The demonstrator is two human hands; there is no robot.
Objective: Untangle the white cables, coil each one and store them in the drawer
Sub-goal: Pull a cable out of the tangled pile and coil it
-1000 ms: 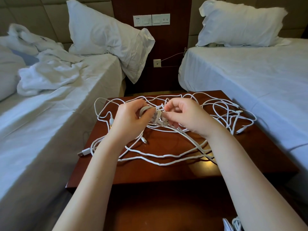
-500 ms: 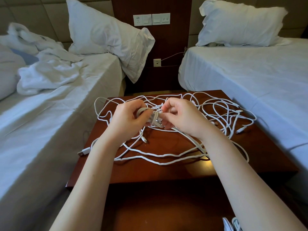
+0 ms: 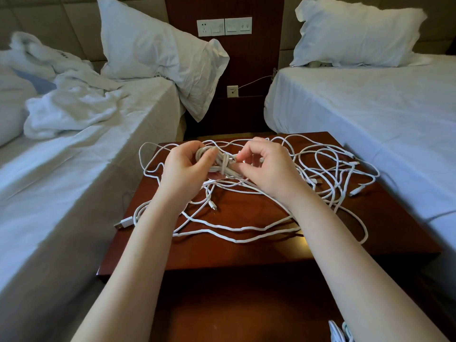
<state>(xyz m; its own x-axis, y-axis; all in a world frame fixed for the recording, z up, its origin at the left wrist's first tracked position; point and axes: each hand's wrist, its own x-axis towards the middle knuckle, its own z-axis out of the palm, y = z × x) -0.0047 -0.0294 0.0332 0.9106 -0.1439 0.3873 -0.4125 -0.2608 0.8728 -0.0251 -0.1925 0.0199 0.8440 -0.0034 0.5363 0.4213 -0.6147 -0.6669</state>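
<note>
White cables [image 3: 237, 229] sprawled tangled across the tabletop [image 3: 246, 254]. The left hand [image 3: 183, 170] gripped a coiled bundle [image 3: 223, 166] of them, and the right hand [image 3: 270, 169] pinched that bundle just beside its wrapped middle. A USB plug [image 3: 122, 223] lay at the tabletop's left edge.

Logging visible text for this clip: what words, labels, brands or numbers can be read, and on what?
None legible.
Dark mark on the crumpled white cloth: too blurred to read.
Symbols on the wall switch panels: too small to read.
</note>
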